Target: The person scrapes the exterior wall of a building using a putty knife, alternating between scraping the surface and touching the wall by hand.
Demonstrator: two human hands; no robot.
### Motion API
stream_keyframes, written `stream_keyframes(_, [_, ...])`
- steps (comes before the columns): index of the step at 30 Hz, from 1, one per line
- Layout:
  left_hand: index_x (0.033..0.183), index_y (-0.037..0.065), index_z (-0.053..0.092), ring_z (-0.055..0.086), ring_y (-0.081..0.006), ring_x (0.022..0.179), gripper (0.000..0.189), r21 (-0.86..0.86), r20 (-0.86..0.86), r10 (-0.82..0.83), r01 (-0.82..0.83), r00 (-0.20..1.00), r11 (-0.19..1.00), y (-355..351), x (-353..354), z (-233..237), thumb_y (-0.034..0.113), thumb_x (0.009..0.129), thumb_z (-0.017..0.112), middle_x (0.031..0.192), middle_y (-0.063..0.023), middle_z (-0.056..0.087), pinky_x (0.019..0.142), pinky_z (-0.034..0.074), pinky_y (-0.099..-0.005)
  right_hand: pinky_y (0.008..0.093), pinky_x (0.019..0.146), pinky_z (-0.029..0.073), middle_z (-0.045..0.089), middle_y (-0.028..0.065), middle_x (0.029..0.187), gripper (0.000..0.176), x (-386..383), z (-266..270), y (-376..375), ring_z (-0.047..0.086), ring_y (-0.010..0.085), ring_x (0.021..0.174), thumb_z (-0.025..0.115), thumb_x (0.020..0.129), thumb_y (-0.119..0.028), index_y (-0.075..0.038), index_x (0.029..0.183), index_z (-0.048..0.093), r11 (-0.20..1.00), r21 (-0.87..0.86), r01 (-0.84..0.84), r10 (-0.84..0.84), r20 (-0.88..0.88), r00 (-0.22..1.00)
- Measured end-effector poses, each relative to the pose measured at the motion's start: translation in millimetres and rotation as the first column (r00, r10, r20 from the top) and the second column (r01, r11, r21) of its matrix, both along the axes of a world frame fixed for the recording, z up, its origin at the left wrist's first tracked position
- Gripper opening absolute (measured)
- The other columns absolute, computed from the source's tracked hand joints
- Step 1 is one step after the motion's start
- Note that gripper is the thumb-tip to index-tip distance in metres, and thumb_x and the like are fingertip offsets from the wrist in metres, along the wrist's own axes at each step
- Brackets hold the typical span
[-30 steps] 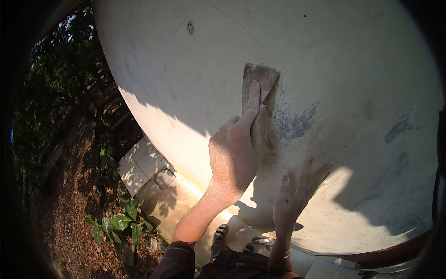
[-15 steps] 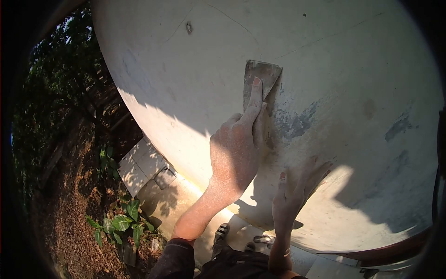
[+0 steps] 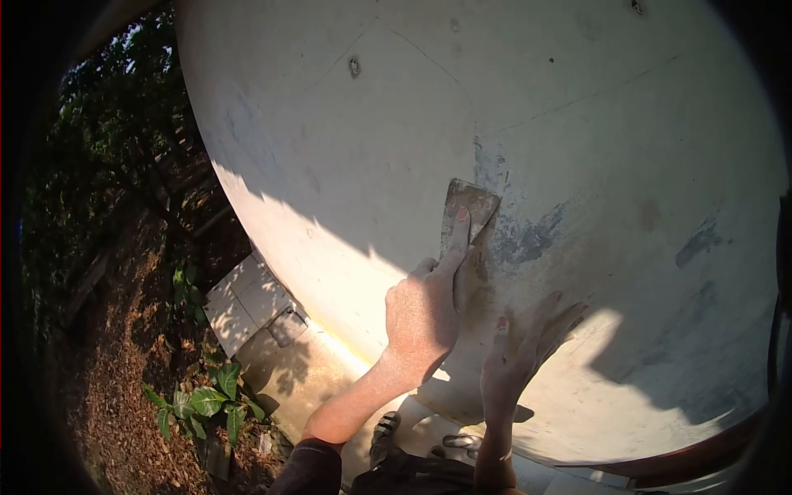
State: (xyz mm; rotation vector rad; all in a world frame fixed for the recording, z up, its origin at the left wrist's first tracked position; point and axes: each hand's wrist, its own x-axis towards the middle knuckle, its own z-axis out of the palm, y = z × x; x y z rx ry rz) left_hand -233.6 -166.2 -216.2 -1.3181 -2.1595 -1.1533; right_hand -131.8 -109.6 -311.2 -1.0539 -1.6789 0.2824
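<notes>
- So the left hand has the scraper gripped low, index finger laid along the blade, other fingers curled in.
- Right hand has nothing in it, fingers stretched out by the wall; can't tell if it's actually touching.
- Scraper's up on the curved wall, just left of the rough grey patch.
- Could go wrong, imo: a blade corner gouging the surface, if the push goes lopsided on that curve.
- Also that index finger sits pretty near the edge, so a slip could skin it. Dusty fingers wouldn't help.
- The thin crack higher up might chip if the edge caught it.
- Direction: wide edge faces up the wall, away from the person. Long axis mostly up-and-down, top leaning a touch right.
</notes>
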Motion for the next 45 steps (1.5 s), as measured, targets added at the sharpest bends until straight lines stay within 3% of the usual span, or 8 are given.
stream_keyframes(16, [0.142,0.018,0.05,0.06,-0.028,0.054,0.051,0.194,-0.15,-0.007,0.036,0.989,0.98,10.4,-13.9,17.1,0.011,0.092,0.06,0.062,-0.0153,0.055,0.054,0.047,-0.0366,0.0539,0.119,0.009,0.006,0.0214,0.161,0.066,-0.9,-5.0,2.4,0.004,0.0392,0.149,0.055,0.095,-0.017,-0.006,0.153,0.025,0.998,0.067,0.005,-0.006,0.008,1.0])
stream_keyframes(21, [0.141,0.019,0.052,0.061,-0.0259,0.056,0.047,-0.042,-0.013,0.011,-0.012,1.0,0.999,0.7,-4.7,0.8,0.014,0.094,0.059,0.064,-0.0134,0.057,0.054,0.048,-0.037,0.0558,0.118,0.013,0.008,0.0231,0.161,0.067,2.1,0.9,-1.4,0.009,0.0428,0.148,0.061,0.092,-0.019,-0.008,0.152,0.031,0.998,0.049,-0.046,0.05,-0.078,0.996])
stream_keyframes(28, [0.144,0.02,0.048,0.062,-0.0252,0.056,0.05,0.129,-0.094,0.006,0.006,0.996,0.992,8.6,-2.4,21.8,0.016,0.095,0.058,0.065,-0.0132,0.059,0.055,0.049,-0.0367,0.0524,0.119,0.012,0.008,0.0218,0.161,0.064,-0.5,1.9,-5.4,0.006,0.0402,0.149,0.058,0.094,-0.014,-0.005,0.151,0.032,0.994,0.098,-0.051,0.057,-0.064,0.996])
stream_keyframes(30, [0.142,0.019,0.05,0.063,-0.0267,0.058,0.046,-0.04,-0.029,0.035,-0.036,0.999,0.999,2.5,4.6,2.2,0.016,0.096,0.056,0.067,-0.0141,0.06,0.057,0.05,-0.0371,0.0524,0.119,0.012,0.008,0.0219,0.161,0.064,1.8,1.1,-3.7,0.006,0.0403,0.149,0.059,0.093,-0.013,-0.006,0.151,0.032,0.993,0.104,-0.056,0.064,-0.079,0.995])
stream_keyframes(36, [0.143,0.018,0.048,0.065,-0.0292,0.061,0.048,0.131,-0.098,0.02,-0.007,0.995,0.991,15.7,1.0,29.1,0.014,0.096,0.055,0.068,-0.0155,0.061,0.06,0.051,-0.0388,0.0527,0.119,0.013,0.008,0.0224,0.161,0.063,2.4,-3.5,-4.7,0.007,0.0408,0.149,0.058,0.094,-0.014,-0.008,0.151,0.032,0.995,0.04,-0.089,0.093,-0.092,0.991])
stream_keyframes(39, [0.152,0.026,0.032,0.064,-0.0324,0.058,0.068,0.124,-0.113,-0.028,0.042,0.993,0.991,15.9,-0.7,15.4,0.011,0.091,0.056,0.071,-0.0157,0.061,0.052,0.051,-0.0425,0.0527,0.119,0.014,0.007,0.0222,0.161,0.062,3.3,1.5,-3.3,0.007,0.0409,0.149,0.057,0.095,-0.017,-0.008,0.151,0.033,0.992,0.111,-0.062,0.068,-0.055,0.996])
stream_keyframes(42, [0.146,0.023,0.045,0.065,-0.0292,0.061,0.053,-0.06,0.084,-0.014,0.019,0.996,0.998,4.1,10.8,-8.3,0.011,0.095,0.055,0.068,-0.0162,0.061,0.059,0.05,-0.0402,0.0538,0.118,0.013,0.007,0.022,0.161,0.061,8.3,0.5,-1.5,0.007,0.0413,0.149,0.056,0.095,-0.018,-0.008,0.151,0.033,0.996,0.052,-0.075,0.078,-0.051,0.996])
stream_keyframes(45, [0.148,0.026,0.041,0.064,-0.0297,0.059,0.057,-0.026,0.01,0.008,-0.008,1.0,1.0,10.3,11.8,2.5,0.01,0.095,0.055,0.067,-0.0147,0.06,0.058,0.05,-0.0409,0.0551,0.118,0.013,0.007,0.0221,0.161,0.062,8.9,-1.0,-0.6,0.007,0.0422,0.148,0.056,0.094,-0.016,-0.008,0.151,0.033,0.995,0.035,-0.096,0.098,-0.046,0.994])
